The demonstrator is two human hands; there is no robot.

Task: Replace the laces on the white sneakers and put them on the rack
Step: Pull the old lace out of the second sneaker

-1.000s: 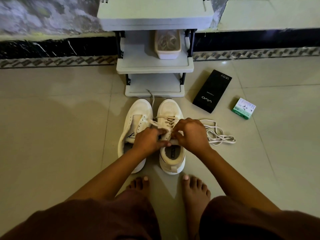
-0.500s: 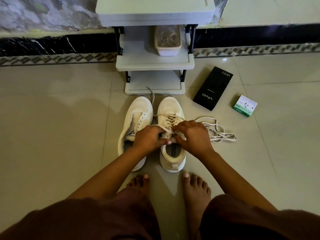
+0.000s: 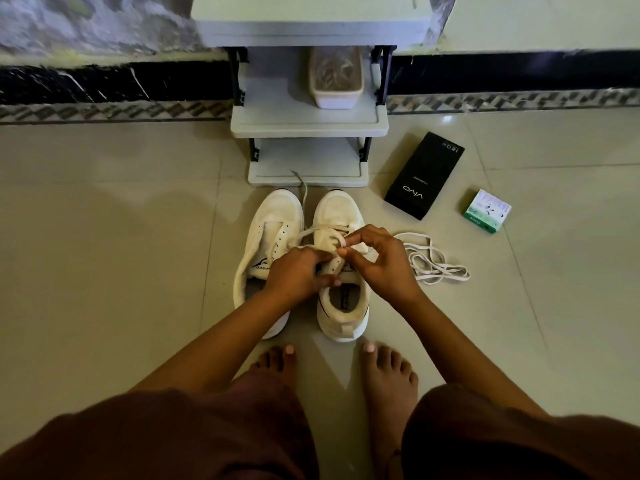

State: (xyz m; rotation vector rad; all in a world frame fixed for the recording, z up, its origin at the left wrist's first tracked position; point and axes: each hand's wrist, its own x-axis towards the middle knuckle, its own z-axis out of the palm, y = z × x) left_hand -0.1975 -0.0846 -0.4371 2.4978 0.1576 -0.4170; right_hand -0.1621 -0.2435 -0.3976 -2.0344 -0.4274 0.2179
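Note:
Two white sneakers stand side by side on the tiled floor, toes toward the rack. The left sneaker point(image 3: 273, 223) has empty eyelets. The right sneaker point(image 3: 341, 306) carries a white lace point(image 3: 313, 232) through its upper eyelets. My left hand point(image 3: 298, 275) grips the tongue and collar of the right sneaker. My right hand point(image 3: 377, 261) pinches the lace above the tongue between thumb and forefinger. A loose white lace point(image 3: 433, 261) lies in loops on the floor to the right. The grey rack point(image 3: 308, 126) stands just beyond the shoes.
A pale tub point(image 3: 336, 77) of laces sits on the rack's middle shelf. A black phone box point(image 3: 424, 174) and a small green-and-white box point(image 3: 486, 211) lie on the floor at right. My bare feet point(image 3: 388, 375) are behind the sneakers. A dark skirting runs along the wall.
My right hand has lifted and opened its outer fingers, now pinching the lace higher over the tongue. My left hand has stayed on the right sneaker's collar.

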